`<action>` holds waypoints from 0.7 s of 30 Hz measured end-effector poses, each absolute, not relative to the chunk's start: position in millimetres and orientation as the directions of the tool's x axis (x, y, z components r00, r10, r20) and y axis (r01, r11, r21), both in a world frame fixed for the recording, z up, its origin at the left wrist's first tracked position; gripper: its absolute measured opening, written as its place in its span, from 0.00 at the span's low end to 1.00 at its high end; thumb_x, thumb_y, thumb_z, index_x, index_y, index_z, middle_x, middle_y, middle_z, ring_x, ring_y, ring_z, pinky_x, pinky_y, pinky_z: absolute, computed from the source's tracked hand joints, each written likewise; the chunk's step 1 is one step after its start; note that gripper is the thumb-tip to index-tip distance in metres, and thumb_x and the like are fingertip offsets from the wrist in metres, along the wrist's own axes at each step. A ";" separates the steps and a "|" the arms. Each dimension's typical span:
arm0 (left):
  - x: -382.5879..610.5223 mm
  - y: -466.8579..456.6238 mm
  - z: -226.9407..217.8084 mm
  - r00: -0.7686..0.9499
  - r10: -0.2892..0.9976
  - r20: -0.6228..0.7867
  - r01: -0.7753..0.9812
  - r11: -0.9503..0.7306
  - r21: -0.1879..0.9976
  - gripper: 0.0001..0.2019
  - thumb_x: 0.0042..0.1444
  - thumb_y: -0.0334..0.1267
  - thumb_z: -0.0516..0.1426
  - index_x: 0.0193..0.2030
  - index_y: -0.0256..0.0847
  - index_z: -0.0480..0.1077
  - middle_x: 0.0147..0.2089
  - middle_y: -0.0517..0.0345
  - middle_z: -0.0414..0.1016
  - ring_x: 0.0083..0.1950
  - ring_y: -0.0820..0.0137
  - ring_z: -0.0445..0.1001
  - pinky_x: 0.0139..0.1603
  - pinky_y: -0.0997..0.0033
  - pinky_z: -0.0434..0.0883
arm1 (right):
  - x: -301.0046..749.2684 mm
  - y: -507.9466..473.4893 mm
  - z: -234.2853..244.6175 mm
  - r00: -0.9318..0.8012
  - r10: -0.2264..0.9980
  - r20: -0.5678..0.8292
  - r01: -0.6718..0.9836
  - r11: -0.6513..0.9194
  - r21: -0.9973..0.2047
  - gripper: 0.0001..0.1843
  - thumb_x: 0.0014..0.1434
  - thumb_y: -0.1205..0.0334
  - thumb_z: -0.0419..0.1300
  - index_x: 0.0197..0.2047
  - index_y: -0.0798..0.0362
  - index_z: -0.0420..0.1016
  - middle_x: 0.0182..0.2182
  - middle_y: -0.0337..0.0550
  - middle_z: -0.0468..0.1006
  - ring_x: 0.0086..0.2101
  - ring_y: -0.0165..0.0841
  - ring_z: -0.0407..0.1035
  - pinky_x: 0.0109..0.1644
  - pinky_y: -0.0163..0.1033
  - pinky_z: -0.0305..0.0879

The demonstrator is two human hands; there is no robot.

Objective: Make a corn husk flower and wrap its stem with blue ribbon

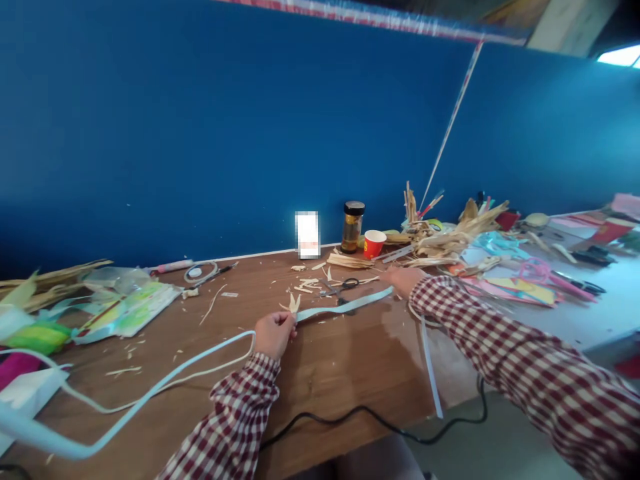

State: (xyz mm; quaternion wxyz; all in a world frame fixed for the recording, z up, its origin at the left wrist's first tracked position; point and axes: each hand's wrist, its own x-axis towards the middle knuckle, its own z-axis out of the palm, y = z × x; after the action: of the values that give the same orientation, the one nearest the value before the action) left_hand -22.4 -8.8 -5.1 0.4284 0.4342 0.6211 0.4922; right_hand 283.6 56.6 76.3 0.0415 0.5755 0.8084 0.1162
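My left hand (274,333) is closed in a pinch on a pale blue ribbon (345,308) and a small tuft of pale husk strips (294,303), which stick up above the fingertips. From there the ribbon stretches nearly straight to my right hand (404,280), reaching far forward with fingers closed at its other end. Those fingertips are small and partly blurred. More ribbon (175,373) loops from the left hand to the lower left. A pale strip (431,367) hangs beneath my right forearm. Scissors (345,285) lie on the table just beyond the ribbon.
On the brown table (320,373) stand a dark-lidded jar (353,227) and a red paper cup (374,245). Dried husks (450,237) pile up at right. Plastic bags and colored materials (135,303) lie at left. A black cable (360,410) crosses the front edge.
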 end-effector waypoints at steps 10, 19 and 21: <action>-20.2 -17.0 -5.1 -0.202 0.979 -0.030 0.235 0.078 0.969 0.14 0.43 0.47 0.57 0.24 0.36 0.72 0.17 0.61 0.69 0.18 0.73 0.67 0.22 0.75 0.65 | 139.5 21.3 31.1 -0.447 0.867 0.219 0.655 0.484 -0.580 0.10 0.56 0.61 0.53 0.35 0.55 0.73 0.32 0.43 0.77 0.34 0.32 0.69 0.39 0.35 0.60; -13.7 -29.1 3.7 -0.189 0.979 0.076 0.603 0.055 0.796 0.07 0.41 0.41 0.59 0.23 0.41 0.68 0.16 0.63 0.69 0.19 0.72 0.67 0.23 0.76 0.59 | 141.0 11.6 9.1 -0.427 0.891 0.155 0.645 0.420 -0.638 0.05 0.50 0.62 0.59 0.31 0.52 0.75 0.25 0.38 0.74 0.28 0.29 0.66 0.32 0.32 0.58; -12.1 -29.9 5.6 -0.122 0.983 0.134 0.706 -0.009 0.709 0.07 0.42 0.40 0.58 0.21 0.41 0.68 0.17 0.62 0.69 0.21 0.72 0.67 0.23 0.76 0.56 | 141.0 9.3 9.5 -0.444 0.883 0.149 0.667 0.437 -0.604 0.07 0.51 0.62 0.58 0.33 0.50 0.76 0.28 0.38 0.75 0.30 0.30 0.67 0.34 0.33 0.58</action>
State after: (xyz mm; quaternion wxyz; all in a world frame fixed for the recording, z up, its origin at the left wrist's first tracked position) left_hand -12.1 -29.9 5.6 0.2097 0.6284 0.6720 0.3311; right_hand 141.0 9.3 9.5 -0.2291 0.4749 0.8161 -0.2365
